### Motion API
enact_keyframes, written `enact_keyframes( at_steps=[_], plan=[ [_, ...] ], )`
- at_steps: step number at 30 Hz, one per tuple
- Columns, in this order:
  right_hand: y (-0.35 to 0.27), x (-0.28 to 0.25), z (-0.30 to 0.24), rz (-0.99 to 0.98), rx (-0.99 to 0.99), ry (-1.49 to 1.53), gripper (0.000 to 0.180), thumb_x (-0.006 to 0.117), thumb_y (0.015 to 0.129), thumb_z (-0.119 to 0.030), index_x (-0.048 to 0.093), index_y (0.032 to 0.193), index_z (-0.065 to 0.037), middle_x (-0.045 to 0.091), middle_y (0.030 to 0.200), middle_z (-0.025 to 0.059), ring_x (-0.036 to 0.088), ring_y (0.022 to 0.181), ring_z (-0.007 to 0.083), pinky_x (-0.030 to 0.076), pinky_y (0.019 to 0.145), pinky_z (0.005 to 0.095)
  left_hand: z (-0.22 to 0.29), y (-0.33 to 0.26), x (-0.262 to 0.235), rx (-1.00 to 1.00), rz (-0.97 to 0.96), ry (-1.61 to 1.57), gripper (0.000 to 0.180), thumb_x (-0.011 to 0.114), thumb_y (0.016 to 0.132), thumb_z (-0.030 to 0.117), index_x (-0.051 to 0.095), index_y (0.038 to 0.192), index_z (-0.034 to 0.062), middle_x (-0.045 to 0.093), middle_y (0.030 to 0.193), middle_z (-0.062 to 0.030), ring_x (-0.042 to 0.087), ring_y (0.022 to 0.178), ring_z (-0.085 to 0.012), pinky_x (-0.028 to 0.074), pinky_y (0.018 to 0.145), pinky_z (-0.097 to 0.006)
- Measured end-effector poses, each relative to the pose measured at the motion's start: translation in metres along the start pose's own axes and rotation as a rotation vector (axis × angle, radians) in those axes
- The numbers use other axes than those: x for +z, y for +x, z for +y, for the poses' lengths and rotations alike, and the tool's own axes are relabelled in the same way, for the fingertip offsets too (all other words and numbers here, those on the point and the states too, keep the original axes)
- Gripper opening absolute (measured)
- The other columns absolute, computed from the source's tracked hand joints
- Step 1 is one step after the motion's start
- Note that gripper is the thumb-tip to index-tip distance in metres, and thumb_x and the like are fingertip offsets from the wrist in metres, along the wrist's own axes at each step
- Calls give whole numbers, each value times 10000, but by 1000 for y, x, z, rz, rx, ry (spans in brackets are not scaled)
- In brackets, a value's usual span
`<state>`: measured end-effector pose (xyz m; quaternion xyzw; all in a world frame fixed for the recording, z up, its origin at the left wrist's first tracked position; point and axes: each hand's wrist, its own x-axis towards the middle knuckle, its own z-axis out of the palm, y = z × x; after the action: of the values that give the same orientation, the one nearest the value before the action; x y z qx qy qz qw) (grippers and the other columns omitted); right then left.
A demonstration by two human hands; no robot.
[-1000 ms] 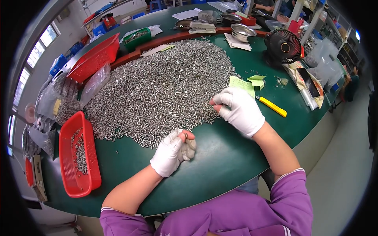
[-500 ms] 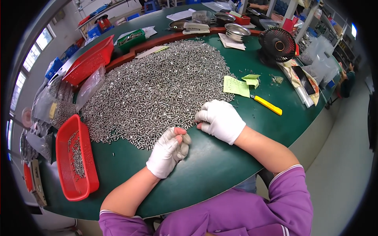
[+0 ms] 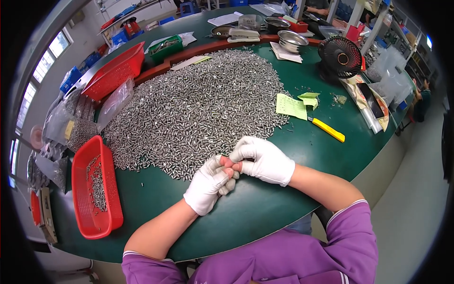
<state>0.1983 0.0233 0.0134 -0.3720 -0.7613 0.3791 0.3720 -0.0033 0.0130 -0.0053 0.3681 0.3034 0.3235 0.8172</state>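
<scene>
Two hands in white gloves with bare fingertips meet above a green tabletop (image 3: 255,208), between its near edge and a broad heap of small metal pieces (image 3: 198,104). The heap sprawls across the middle of the tabletop and back toward its far edge. The left hand (image 3: 206,187) is loosely curled; the right hand (image 3: 265,161) faces it, knuckles up. From where I stand, the fingers of both are narrow, their tips bunched so closely that I cannot tell whether a piece sits between them.

The step in hand appears to be close fingertip work beside the heap, and the next move would seem to call for a light pinch and a careful parting of the hands, lest something small drop.

Near the tabletop's left edge, a red basket (image 3: 113,203) holds a modest scatter of similar pieces, while one stray piece (image 3: 142,184) lies between basket and hands. Toward the right edge, a yellow cutter (image 3: 328,129) rests just beside a light green paper slip (image 3: 291,106), and a black fan (image 3: 341,57) stands farther back.
</scene>
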Motion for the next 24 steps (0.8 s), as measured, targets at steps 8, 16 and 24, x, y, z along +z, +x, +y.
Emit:
enact_keyframes(
  at_steps=[8,16,24],
  plan=[
    [4,-22,10,234,-98,-544,90,699,794,-195,711,850,-124,638,835,58,617,810,278,506,730,399,-1,1,-3,6,-9,-70,232,621,935,354,606,992,129,634,868,-4,537,651,-87,439,589,-208],
    [6,-26,7,246,-136,-716,75,713,732,-173,716,795,-131,651,866,31,625,846,257,504,751,393,-3,2,-8,12,-39,-112,243,594,950,366,612,1007,131,647,878,1,594,704,-96,471,618,-231],
    [6,-15,14,121,-182,-764,79,708,711,-176,700,787,-160,629,1021,24,570,1037,237,447,878,405,-6,5,-12,69,-61,-221,263,606,955,283,545,1154,122,639,1002,-39,574,747,-104,472,655,-250]
  ],
)
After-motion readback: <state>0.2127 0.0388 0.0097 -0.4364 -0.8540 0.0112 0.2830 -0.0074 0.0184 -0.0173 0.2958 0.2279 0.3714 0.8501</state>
